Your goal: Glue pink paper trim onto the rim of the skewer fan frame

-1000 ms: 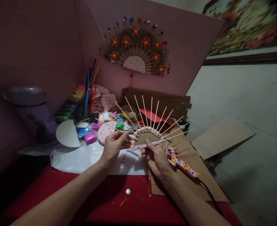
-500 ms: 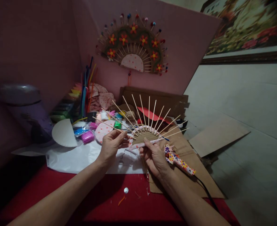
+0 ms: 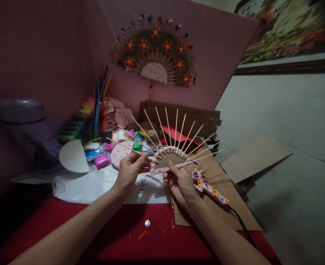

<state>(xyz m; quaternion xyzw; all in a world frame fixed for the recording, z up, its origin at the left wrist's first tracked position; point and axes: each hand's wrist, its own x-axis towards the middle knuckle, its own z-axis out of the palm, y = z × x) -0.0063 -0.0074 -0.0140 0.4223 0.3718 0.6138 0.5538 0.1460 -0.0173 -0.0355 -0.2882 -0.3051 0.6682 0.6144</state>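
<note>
A half-round cardboard piece (image 3: 169, 161) edged with white, red-dotted cloth is held up over the table, with several thin wooden sticks (image 3: 177, 129) fanning out from its curved edge. My right hand (image 3: 180, 182) grips it at the straight lower edge, thumb on the cardboard face. My left hand (image 3: 133, 169) is closed at the left end, fingers pinching the lowest left wooden stick near its base. The fingertips behind the piece are hidden.
A flowered glue gun (image 3: 210, 189) with a black cord lies on a cardboard sheet (image 3: 234, 213) at right. Behind my left hand are a dotted half-round (image 3: 120, 154), a white half-disc (image 3: 74, 156) and coloured clay packets (image 3: 101, 160). A finished decorated fan (image 3: 154, 71) hangs on the wall.
The fan of sticks has tilted slightly, its tips shifting up and a little right on the right side. Both hands keep their holds, and the view has shifted slightly.
</note>
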